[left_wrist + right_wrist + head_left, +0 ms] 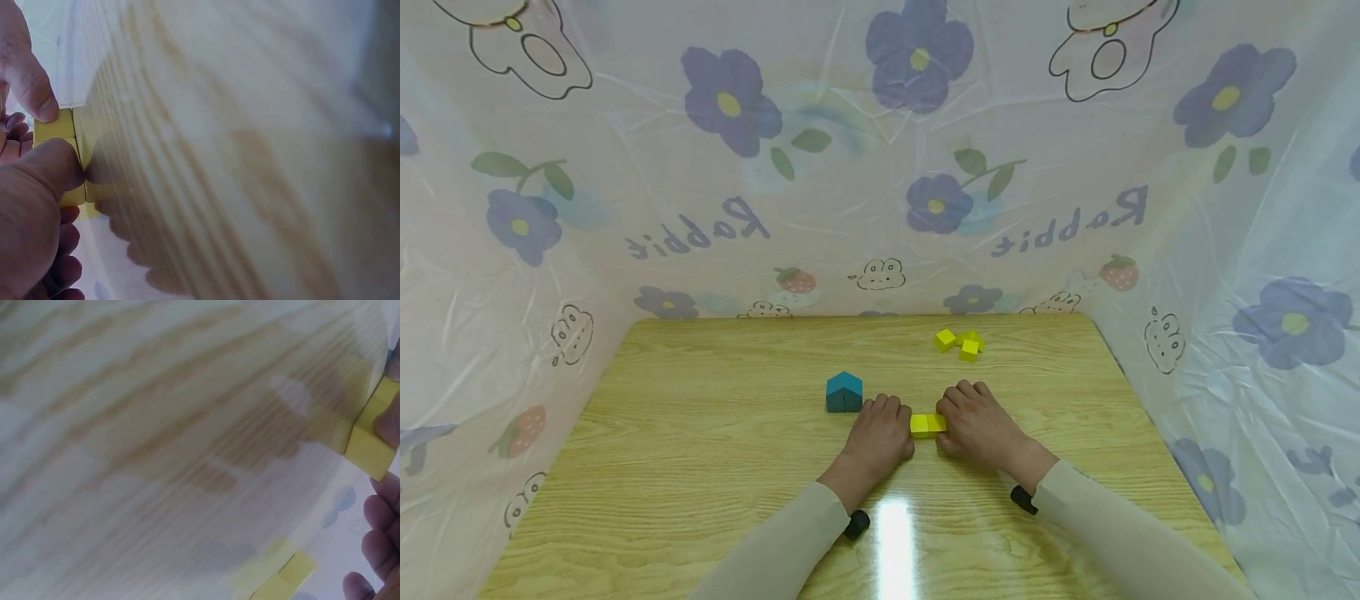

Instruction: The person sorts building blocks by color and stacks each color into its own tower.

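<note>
On the table, a short row of yellow blocks (928, 426) lies between the two hands. From the left end, my left hand (882, 433) pinches the row, its thumb pressed on a near face in the left wrist view. My right hand (976, 427) grips the right end, with the thumb on a yellow block (370, 451) in the right wrist view. The blocks touch one another in line; fingers cover the outer ends, so the full length is hidden. Just beyond the left hand stands a teal house-shaped group of blocks (844, 393) with a pointed top.
Several loose yellow blocks (969, 351) sit near the back of the wood-grain table (715, 467), right of centre. A patterned curtain (820, 200) rises behind and along both sides. Light reflects off the tabletop between the forearms.
</note>
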### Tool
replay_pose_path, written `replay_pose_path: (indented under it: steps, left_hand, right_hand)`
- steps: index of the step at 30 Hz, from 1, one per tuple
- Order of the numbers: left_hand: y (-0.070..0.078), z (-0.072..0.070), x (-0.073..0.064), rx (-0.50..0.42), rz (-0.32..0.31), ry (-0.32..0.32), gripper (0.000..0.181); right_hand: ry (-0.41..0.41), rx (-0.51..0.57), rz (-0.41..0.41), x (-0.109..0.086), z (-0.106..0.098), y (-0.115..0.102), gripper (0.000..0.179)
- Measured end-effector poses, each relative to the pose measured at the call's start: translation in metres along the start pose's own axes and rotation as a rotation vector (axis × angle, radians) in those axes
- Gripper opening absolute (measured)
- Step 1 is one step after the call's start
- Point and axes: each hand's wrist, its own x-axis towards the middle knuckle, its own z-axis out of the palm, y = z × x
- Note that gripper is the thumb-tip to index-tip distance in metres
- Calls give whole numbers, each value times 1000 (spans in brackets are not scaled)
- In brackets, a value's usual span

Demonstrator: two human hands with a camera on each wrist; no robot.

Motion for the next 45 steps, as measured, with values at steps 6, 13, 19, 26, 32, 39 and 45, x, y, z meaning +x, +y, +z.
replay_pose_path:
  steps: [6, 13, 19, 26, 32, 39, 45]
  left_hand:
    - [0, 1, 0, -3, -9, -8, 27]
    - [0, 0, 1, 6, -9, -17, 29]
    - [-1, 0, 0, -5, -7, -18, 29]
    - [-2, 1, -1, -14, 5, -22, 26]
    - [-2, 2, 0, -34, 4, -33, 26]
    - [-3, 1, 0, -40, 2, -31, 25]
    - [-3, -1, -1, -37, 10, -11, 25]
  right_hand:
    - [-3, -1, 7, -1, -1, -1, 35]
    - [-2, 58, 10, 0, -6, 3, 42]
    - [128, 83, 61, 7, -18, 23, 40]
    - [248, -24, 131, 20, -23, 50, 33]
    - [251, -94, 172, 36, -14, 63, 32]
    - [135, -94, 269, 66, -6, 70, 32]
    - [0, -87, 363, 84, 4, 71, 38]
